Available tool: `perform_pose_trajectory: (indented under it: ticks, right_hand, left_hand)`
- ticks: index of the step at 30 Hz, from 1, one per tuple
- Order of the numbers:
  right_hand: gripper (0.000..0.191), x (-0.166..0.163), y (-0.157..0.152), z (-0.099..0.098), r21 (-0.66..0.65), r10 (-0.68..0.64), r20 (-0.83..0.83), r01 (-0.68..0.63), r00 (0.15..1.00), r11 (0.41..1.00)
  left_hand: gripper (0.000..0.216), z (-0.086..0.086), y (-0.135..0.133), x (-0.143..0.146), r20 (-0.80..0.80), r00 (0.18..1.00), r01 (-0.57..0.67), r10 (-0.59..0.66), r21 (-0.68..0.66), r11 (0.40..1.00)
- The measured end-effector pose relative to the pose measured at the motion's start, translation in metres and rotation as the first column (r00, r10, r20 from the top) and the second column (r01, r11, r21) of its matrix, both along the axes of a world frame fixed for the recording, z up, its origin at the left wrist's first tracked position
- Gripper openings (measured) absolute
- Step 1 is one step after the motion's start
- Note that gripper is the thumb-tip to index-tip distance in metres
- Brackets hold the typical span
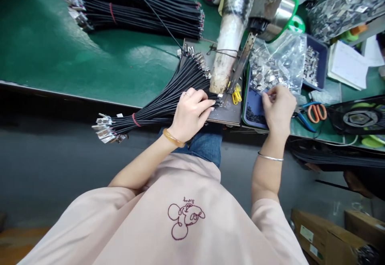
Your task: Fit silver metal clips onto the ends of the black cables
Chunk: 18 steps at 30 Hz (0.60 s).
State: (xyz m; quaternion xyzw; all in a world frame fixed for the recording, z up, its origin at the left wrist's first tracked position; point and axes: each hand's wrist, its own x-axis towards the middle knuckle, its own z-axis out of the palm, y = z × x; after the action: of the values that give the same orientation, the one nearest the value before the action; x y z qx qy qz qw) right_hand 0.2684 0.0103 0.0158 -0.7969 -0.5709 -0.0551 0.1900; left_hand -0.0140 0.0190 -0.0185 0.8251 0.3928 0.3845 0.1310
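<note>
My left hand (191, 113) is closed at the right end of a fanned bundle of black cables (156, 104). Its fingertips pinch one cable near the small metal connector at its tip. A red band ties the bundle, and metal plugs (106, 128) stick out past the table edge on its left. My right hand (279, 108) is over a blue tray (251, 124) with small black parts in it, thumb and fingers pinched together. What sits between those fingertips is hidden. Beside that hand lies a clear bag of small metal connectors (270, 66).
A wrapped machine nozzle (224, 56) and a metal arm (243, 62) come down between my hands. Tied cable bundles (144, 18) lie at the back left. Orange-handled pliers (313, 113), a solder spool (282, 18), a connector bin (321, 62) and yellow snips (236, 95) are to the right.
</note>
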Motion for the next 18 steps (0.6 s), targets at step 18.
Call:
perform_pose_trajectory:
  ticks: [18]
  right_hand:
    - [0.016,0.002,-0.027,0.000,0.039,0.179,-0.090,-0.176,0.980,0.984]
  left_hand:
    - [0.018,0.005,-0.026,-0.006,0.260,0.941,0.233,-0.218,-0.029,0.972]
